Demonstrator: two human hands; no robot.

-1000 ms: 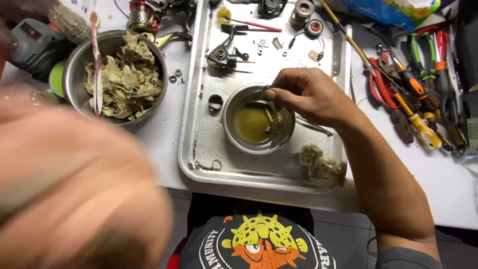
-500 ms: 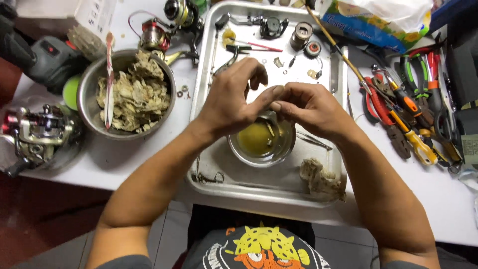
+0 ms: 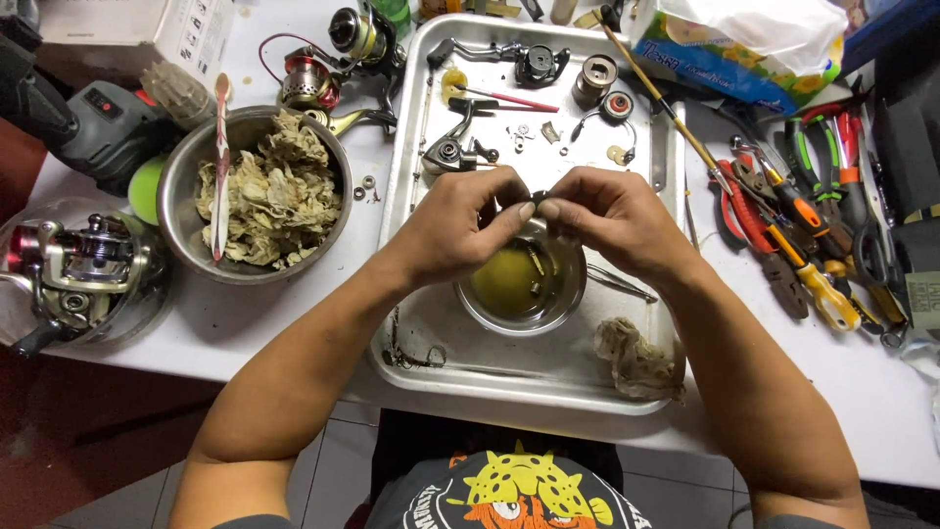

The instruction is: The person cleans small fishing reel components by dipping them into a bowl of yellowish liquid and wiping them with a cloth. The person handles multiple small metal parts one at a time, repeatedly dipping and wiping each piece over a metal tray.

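My left hand (image 3: 458, 223) and my right hand (image 3: 605, 217) meet fingertip to fingertip over a small metal bowl (image 3: 568, 302) of yellowish liquid. Between the fingers of both hands sits a small dark metal part (image 3: 538, 199), mostly hidden. The bowl stands in a metal tray (image 3: 509, 364) in front of me. Small parts lie in the liquid. A pair of tweezers (image 3: 623, 284) rests beside the bowl under my right wrist.
Reel parts (image 3: 460, 147) and a soiled rag (image 3: 636, 355) lie in the tray. A large bowl of used rags (image 3: 264, 196) with a toothbrush stands left, a fishing reel (image 3: 88, 269) beyond it. Pliers and screwdrivers (image 3: 803, 216) crowd the right side.
My left hand came in from near the camera to join the right over the bowl. Both hands now pinch the small part a little higher above the liquid.
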